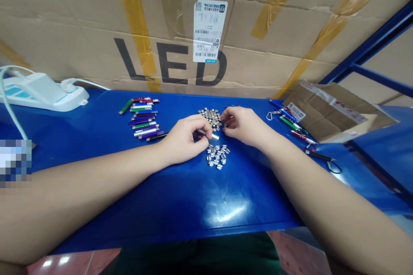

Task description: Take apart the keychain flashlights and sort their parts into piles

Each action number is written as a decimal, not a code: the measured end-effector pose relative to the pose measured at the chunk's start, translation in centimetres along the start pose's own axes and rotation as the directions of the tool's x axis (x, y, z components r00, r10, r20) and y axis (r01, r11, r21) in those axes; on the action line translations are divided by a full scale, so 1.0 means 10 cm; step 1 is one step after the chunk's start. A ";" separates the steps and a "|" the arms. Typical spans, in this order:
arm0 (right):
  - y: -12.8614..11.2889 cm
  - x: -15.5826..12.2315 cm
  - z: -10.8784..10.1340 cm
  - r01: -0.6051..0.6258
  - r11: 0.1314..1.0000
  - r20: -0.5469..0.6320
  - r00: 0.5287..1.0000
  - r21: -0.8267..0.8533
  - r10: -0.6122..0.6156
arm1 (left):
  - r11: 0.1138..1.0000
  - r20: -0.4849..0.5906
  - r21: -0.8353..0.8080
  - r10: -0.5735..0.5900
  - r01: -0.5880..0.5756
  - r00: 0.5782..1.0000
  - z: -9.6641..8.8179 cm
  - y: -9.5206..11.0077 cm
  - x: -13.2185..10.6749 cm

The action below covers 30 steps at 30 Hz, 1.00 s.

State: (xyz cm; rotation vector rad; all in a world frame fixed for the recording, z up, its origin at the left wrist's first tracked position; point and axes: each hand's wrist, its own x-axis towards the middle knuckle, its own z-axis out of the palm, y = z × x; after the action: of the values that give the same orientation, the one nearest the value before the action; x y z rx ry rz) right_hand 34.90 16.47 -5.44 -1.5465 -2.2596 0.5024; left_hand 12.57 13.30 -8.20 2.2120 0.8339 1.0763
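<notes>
My left hand (pixel 185 139) is closed around a small silver tube (pixel 209 134), whose end sticks out to the right. My right hand (pixel 243 125) is curled in a pinch beside the far pile of small silver button cells (pixel 210 115); what its fingertips hold is too small to make out. A second pile of button cells (pixel 217 155) lies just in front of both hands on the blue table (pixel 193 197).
A row of coloured metal tubes (pixel 143 118) lies left of the hands. Finished pieces with clips and loops (pixel 292 122) lie to the right by an open cardboard box (pixel 335 111). A white power strip (pixel 45 92) sits far left. A big LED carton (pixel 174 25) walls the back.
</notes>
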 end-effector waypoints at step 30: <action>0.08 0.01 0.06 0.242 0.964 -0.017 0.969 -0.109 -0.245 | 1.000 0.020 0.017 -0.023 0.022 1.000 0.00 0.00 0.00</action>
State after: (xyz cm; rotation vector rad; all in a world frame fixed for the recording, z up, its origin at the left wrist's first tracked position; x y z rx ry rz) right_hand 35.23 16.74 -6.34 -1.2872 -2.4438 0.2917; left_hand 12.58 13.36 -8.22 2.2186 0.8598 1.0382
